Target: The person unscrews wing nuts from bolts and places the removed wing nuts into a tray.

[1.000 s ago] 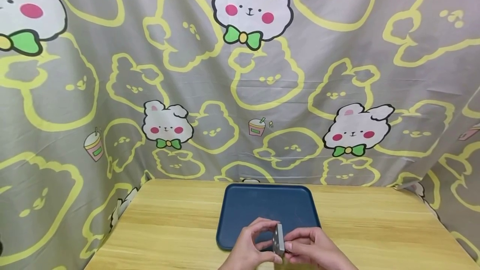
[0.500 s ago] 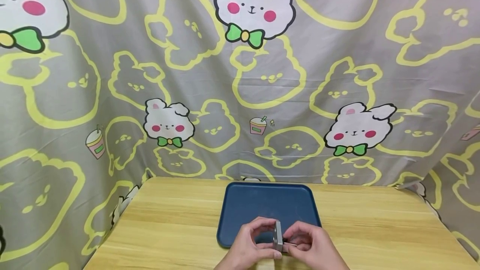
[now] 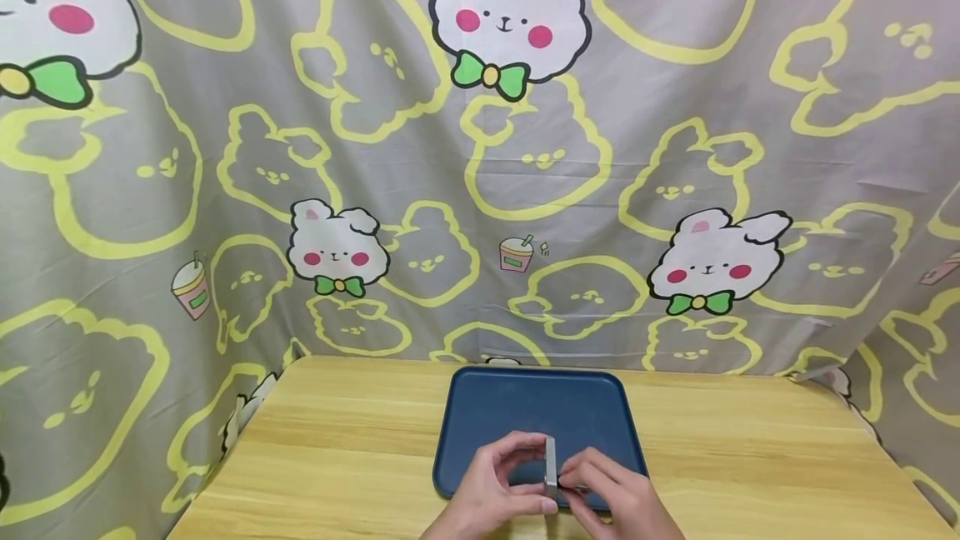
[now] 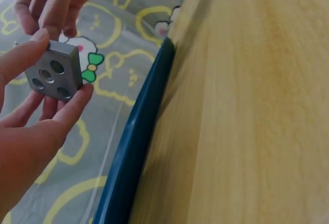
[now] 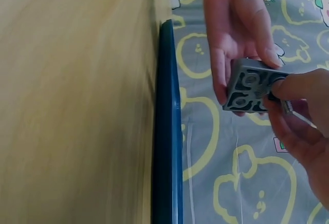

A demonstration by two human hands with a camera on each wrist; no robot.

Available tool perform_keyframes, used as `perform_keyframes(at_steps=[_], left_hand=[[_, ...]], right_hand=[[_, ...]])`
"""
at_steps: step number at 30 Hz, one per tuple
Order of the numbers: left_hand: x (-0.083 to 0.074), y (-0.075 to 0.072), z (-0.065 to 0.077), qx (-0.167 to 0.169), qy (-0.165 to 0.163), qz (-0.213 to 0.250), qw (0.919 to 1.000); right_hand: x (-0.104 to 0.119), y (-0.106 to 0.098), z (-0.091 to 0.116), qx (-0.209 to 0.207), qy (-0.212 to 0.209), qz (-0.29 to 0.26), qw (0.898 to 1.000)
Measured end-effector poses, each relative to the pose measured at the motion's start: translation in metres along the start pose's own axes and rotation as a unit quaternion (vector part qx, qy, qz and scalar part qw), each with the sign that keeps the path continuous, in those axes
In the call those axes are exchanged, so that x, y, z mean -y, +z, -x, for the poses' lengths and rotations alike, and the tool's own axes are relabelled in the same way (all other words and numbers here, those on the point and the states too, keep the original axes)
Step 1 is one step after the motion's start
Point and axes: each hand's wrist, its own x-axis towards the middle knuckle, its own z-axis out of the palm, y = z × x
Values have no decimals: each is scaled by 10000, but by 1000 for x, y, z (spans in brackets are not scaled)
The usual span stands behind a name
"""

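Observation:
A square grey metal block (image 3: 551, 469) with several round holes stands upright above the tray's near edge. My left hand (image 3: 491, 486) grips it by opposite edges, thumb on one and fingertips on the other. In the left wrist view the holed face of the block (image 4: 55, 72) shows. The right wrist view shows its other face, recessed and with raised rings. There my right hand (image 5: 308, 131) pinches a small part with a coiled, spring-like metal end (image 5: 288, 107) and a thin rod, close against the block's corner. My fingers hide most of that part.
A blue tray (image 3: 532, 407) with a raised rim lies on the wooden table (image 3: 345, 440) under the hands. Grey patterned cloth (image 3: 480, 190) hangs behind the table and along both sides.
The block has turned more edge-on to the head view and shifted slightly left. My right hand has moved slightly left, and its fingers have changed position around the small part.

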Motion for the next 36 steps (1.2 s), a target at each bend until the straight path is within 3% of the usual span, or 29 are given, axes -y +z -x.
perform_keyframes(at_steps=[5,8,12,15,17,19,21,26,28,30,32,36], left_hand=[[-1,-3,0,123,73,0,9999],[-2,-2,0,117,82,29,9999],[-3,-2,0,12,109,65,9999],[-2,-2,-1,-73,195,30,9998],[-1,-3,-1,-107,266,-3,9996],[0,-3,-1,-93,322,-13,9994],[2,-3,0,-49,375,-38,9993],[2,-1,1,143,497,-209,9984],[2,0,1,182,518,-312,9980],[1,1,2,199,508,-384,9978],[0,2,2,204,508,-472,9974],[0,3,2,235,471,-560,9970]], right_hand=[[-3,4,0,-201,-503,319,9980],[-4,5,1,-229,-566,288,9977],[-2,0,0,-146,-45,63,9999],[4,-9,-4,24,1104,-224,9936],[7,-14,-6,220,2253,-665,9718],[7,-18,-8,391,3391,-1283,9311],[3,-21,-8,479,4222,-2046,8818],[-11,-22,-3,718,5064,-3620,7793],[-13,-21,1,881,5233,-3952,7498],[-15,-21,3,1043,5325,-4159,7298],[-15,-20,6,1179,5355,-4300,7173],[-16,-18,7,1320,5312,-4484,7066]])
